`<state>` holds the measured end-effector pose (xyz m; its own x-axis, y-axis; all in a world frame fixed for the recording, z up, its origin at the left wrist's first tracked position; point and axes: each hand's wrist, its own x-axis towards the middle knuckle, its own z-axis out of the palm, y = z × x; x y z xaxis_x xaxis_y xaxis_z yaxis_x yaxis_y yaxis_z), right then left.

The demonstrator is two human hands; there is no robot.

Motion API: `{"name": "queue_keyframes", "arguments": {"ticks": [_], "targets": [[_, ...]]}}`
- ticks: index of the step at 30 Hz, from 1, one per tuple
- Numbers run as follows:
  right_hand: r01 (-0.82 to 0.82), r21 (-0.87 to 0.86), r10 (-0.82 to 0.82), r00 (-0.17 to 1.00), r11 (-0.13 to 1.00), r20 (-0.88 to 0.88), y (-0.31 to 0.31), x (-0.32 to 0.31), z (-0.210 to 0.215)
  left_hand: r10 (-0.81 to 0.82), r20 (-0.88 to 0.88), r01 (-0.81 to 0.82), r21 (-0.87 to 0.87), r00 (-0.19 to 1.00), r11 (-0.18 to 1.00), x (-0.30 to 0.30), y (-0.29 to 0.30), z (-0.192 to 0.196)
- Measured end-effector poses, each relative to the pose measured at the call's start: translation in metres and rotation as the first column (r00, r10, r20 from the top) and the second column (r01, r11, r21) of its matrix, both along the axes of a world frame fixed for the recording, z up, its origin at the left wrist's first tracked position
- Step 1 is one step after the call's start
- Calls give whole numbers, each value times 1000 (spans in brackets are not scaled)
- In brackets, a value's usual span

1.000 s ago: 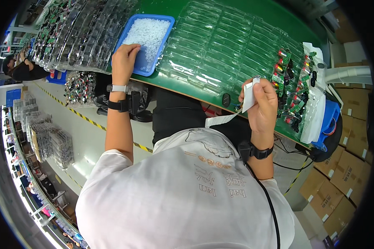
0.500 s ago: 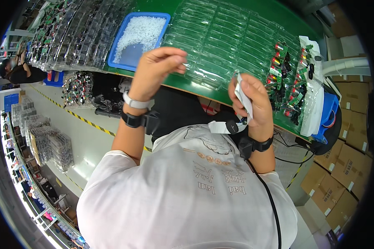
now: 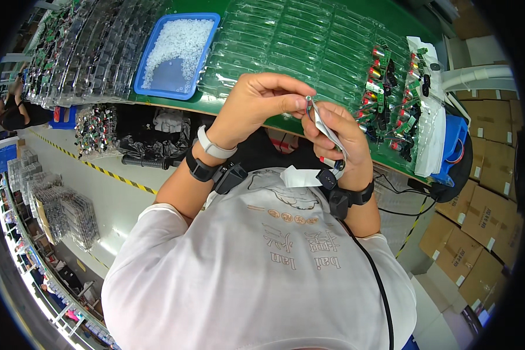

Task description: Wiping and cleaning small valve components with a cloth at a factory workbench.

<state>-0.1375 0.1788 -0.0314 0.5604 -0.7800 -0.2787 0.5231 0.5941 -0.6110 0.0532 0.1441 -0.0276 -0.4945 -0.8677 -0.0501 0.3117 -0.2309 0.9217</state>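
My right hand (image 3: 351, 137) is closed around a folded white strip (image 3: 328, 133), held upright over the near edge of the table. A black round part (image 3: 326, 179) and a white flap (image 3: 300, 177) hang below that hand. My left hand (image 3: 256, 108) meets it from the left, thumb and forefinger pinched at the strip's upper end. A tiny round piece (image 3: 309, 101) shows between those fingertips, too small to name. To the left, a blue tray (image 3: 139, 79) holds many small white plastic rings (image 3: 181, 38).
Clear plastic blister trays (image 3: 274, 44) cover the green table (image 3: 216, 104). On the right lie several green circuit boards with small motors (image 3: 372, 87), then a blue bin (image 3: 454, 146). Stacked filled trays (image 3: 93, 46) stand left; cartons (image 3: 484, 216) at far right. A co-worker (image 3: 17, 108) is at far left.
My left hand has moved right and down to meet the right hand at the strip's upper end. The view has shifted slightly, and the right hand still holds the strip.
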Motion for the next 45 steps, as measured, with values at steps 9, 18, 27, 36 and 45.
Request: {"name": "queue_keyframes", "arguments": {"ticks": [9,18,27,36,45], "targets": [[-21,62,12,991,998,134,-1,-4,-6,14,-101,-16,-25,995,1000,-4,-1,-11],[-19,63,9,987,998,162,0,-10,-9,14,-73,-12,38,997,999,-6,0,-8],[-35,90,20,986,995,165,1,-14,-12,-11,-1,11,-62,1000,998,-11,0,-5],[-5,94,-2,997,996,74,2,-13,-7,-21,-12,21,51,1000,998,-9,0,-2],[65,56,-63,997,996,-39,6,-11,-5,-34,15,34,5,999,999,-6,0,-1]]}}
